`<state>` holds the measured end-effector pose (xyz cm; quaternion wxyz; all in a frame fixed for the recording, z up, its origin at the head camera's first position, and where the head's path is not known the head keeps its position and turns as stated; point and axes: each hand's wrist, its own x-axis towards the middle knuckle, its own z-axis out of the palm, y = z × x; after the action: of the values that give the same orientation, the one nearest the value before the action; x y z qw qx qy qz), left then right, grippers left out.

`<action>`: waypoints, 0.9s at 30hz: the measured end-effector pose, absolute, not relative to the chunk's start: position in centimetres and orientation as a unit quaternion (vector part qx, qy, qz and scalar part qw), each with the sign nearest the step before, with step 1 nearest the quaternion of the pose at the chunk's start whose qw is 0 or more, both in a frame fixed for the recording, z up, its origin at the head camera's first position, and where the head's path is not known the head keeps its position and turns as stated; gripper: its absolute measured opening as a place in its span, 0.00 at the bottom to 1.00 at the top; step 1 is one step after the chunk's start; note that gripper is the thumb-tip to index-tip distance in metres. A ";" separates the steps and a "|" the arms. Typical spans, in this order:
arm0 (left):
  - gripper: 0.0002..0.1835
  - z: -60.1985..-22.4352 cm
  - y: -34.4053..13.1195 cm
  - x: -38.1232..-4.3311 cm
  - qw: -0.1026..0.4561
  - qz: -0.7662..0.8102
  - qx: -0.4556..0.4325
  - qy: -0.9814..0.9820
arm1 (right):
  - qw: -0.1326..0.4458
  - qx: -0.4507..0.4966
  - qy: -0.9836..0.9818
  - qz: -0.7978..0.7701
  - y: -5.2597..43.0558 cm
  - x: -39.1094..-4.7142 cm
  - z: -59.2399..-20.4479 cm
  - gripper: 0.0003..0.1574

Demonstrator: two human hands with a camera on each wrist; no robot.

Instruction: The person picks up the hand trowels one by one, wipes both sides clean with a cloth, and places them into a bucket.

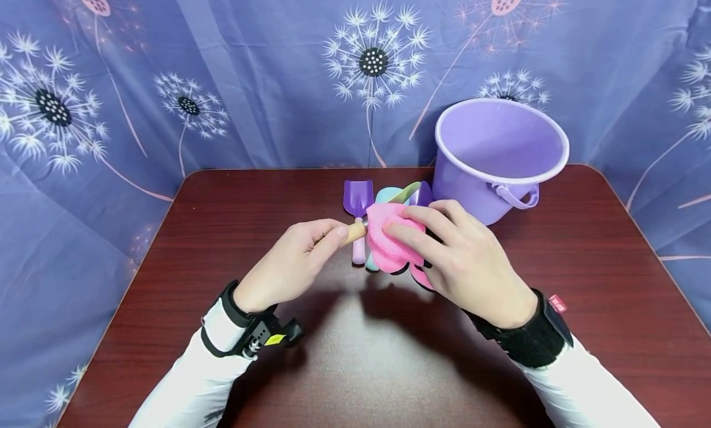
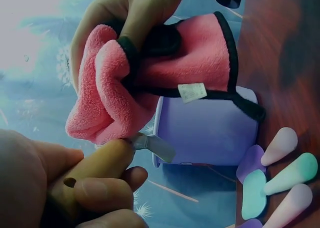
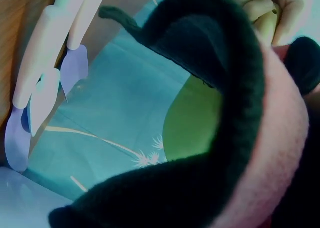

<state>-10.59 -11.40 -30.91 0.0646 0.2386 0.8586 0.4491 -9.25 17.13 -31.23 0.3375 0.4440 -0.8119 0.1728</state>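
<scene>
My left hand (image 1: 294, 255) grips the wooden handle (image 1: 354, 232) of a small garden trowel. The trowel's green blade (image 1: 407, 192) sticks out past a pink fleecy cloth (image 1: 389, 238) with black edging. My right hand (image 1: 472, 261) holds that cloth folded over the trowel, hiding part of the blade. In the left wrist view, the trowel's metal neck (image 2: 156, 147) shows below the bunched cloth. Seen from the right wrist, the green blade (image 3: 192, 125) lies behind the cloth's dark edge.
Behind the hands lie a purple toy shovel (image 1: 358, 197), a teal one (image 1: 387, 194) and another purple one (image 1: 424, 195) on the dark wooden table (image 1: 244, 196). A purple bucket (image 1: 466, 196) stands at the back right. A blue patterned curtain (image 1: 266, 76) hangs behind the table.
</scene>
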 end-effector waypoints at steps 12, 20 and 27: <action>0.13 -30.8 -11.4 -10.6 0.082 0.461 0.253 0.846 | 0.363 0.417 -0.806 0.212 17.2 -9.2 -31.2 0.40; 0.13 -30.7 -11.6 -10.5 0.083 0.460 0.246 0.849 | 0.389 0.373 -0.805 0.246 17.4 -9.5 -31.0 0.31; 0.13 -30.5 -11.6 -10.4 0.080 0.456 0.241 0.853 | 0.401 0.347 -0.811 0.248 17.7 -9.9 -31.1 0.29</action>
<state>-10.35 -11.61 -30.45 0.0802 0.2409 0.8532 0.4556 -9.90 17.75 -31.14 0.4007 0.3473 -0.8109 0.2476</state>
